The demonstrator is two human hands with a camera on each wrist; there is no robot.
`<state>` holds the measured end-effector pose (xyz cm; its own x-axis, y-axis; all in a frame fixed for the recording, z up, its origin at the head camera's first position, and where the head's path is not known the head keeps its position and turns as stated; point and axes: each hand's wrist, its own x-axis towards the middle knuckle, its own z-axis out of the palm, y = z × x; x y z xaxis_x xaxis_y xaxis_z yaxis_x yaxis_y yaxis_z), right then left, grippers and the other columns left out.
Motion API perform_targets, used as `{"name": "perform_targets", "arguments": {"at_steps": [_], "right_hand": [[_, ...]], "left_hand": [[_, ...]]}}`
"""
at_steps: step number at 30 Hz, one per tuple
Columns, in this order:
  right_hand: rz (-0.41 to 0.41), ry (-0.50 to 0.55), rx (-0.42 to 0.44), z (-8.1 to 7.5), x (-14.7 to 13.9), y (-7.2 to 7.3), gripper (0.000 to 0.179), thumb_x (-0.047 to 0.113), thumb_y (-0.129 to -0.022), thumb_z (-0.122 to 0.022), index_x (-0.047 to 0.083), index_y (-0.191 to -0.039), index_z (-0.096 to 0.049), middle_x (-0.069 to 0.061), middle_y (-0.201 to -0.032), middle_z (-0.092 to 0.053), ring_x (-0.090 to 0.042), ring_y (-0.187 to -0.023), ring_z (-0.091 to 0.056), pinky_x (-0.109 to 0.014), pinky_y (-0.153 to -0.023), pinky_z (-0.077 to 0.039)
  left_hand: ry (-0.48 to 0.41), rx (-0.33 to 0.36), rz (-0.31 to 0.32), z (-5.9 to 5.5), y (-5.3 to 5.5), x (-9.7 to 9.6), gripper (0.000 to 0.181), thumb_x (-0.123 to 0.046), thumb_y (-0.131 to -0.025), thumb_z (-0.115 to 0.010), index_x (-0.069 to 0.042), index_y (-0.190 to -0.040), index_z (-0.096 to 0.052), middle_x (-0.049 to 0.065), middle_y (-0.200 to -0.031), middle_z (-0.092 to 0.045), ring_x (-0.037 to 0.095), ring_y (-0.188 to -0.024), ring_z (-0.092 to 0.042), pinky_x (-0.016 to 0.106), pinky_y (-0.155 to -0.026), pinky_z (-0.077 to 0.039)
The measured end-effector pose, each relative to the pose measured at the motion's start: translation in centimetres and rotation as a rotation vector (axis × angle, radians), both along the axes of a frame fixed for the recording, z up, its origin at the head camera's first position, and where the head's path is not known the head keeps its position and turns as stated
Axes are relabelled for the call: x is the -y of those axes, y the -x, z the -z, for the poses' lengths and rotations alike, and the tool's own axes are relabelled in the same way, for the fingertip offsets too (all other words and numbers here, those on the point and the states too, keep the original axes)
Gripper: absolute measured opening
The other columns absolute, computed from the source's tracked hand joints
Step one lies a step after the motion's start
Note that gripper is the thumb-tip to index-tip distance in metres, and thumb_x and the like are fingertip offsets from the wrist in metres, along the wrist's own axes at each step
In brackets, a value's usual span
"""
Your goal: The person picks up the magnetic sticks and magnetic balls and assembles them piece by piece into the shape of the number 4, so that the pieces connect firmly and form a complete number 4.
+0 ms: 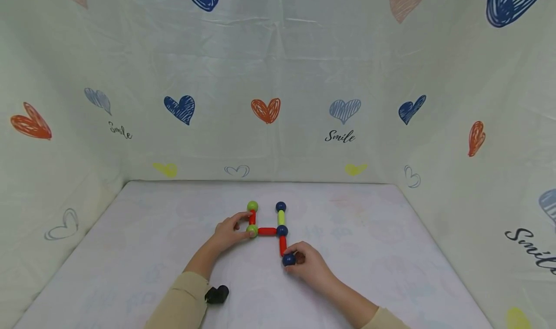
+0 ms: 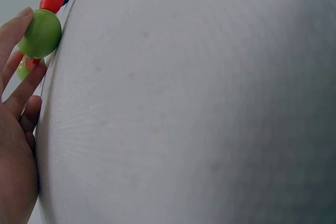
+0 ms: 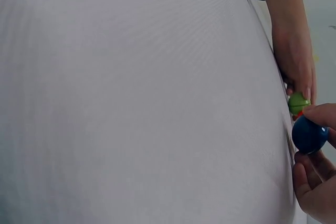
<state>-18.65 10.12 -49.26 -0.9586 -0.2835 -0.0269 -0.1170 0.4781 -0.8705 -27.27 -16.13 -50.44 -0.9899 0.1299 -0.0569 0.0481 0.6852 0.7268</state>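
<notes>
A ball-and-stick building toy lies on the table, its pieces joined like a lowercase h upside down. At its left side my left hand (image 1: 228,232) holds the near green ball (image 2: 41,34), thumb against the ball and fingers by the red stick (image 1: 252,218) leading to the far green ball (image 1: 252,205). A red crossbar stick (image 1: 267,231) runs to the middle blue ball (image 1: 282,230). Beyond that, a yellow-green stick (image 1: 281,217) reaches the far blue ball (image 1: 281,207). My right hand (image 1: 310,266) pinches the near blue ball (image 3: 310,134) at the end of another red stick (image 1: 283,245).
The white-covered table (image 1: 369,232) spreads around the toy. A black wrist device (image 1: 217,294) sits at my left sleeve (image 1: 182,295). A pale cloth backdrop (image 1: 299,78) printed with hearts stands behind and at both sides.
</notes>
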Motion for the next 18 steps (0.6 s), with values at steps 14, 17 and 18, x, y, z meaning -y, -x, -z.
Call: {"name": "perform_targets", "arguments": {"at_steps": [14,17,18], "right_hand": [[0.0,-0.025,-0.015,0.0,0.34,-0.08,0.032,0.006,-0.075,-0.082,0.012,-0.103,-0.067,0.0,-0.096,-0.054,-0.019,-0.085,-0.05,-0.027,-0.072,-0.046],[0.0,-0.037,-0.025,-0.02,0.41,-0.09,0.032,0.006,-0.075,-0.082,0.012,-0.103,-0.067,0.0,-0.095,-0.054,-0.018,-0.084,-0.05,-0.027,-0.071,-0.046],[0.001,-0.042,-0.026,-0.04,0.46,-0.09,0.032,0.007,-0.075,-0.083,0.012,-0.102,-0.067,0.0,-0.095,-0.054,-0.018,-0.084,-0.05,-0.026,-0.071,-0.046]], "left_hand": [[-0.007,-0.008,0.009,0.0,-0.03,0.0,0.063,-0.032,-0.08,-0.081,-0.02,-0.136,-0.055,0.004,-0.109,-0.056,0.022,-0.096,-0.045,0.04,-0.077,-0.031],[-0.006,-0.006,0.008,-0.01,-0.02,0.0,0.063,-0.032,-0.08,-0.081,-0.02,-0.136,-0.055,0.004,-0.108,-0.056,0.022,-0.095,-0.045,0.04,-0.077,-0.031],[-0.006,-0.005,0.006,-0.02,-0.01,0.0,0.063,-0.032,-0.08,-0.081,-0.021,-0.136,-0.055,0.004,-0.108,-0.056,0.022,-0.095,-0.044,0.04,-0.077,-0.031]]}}
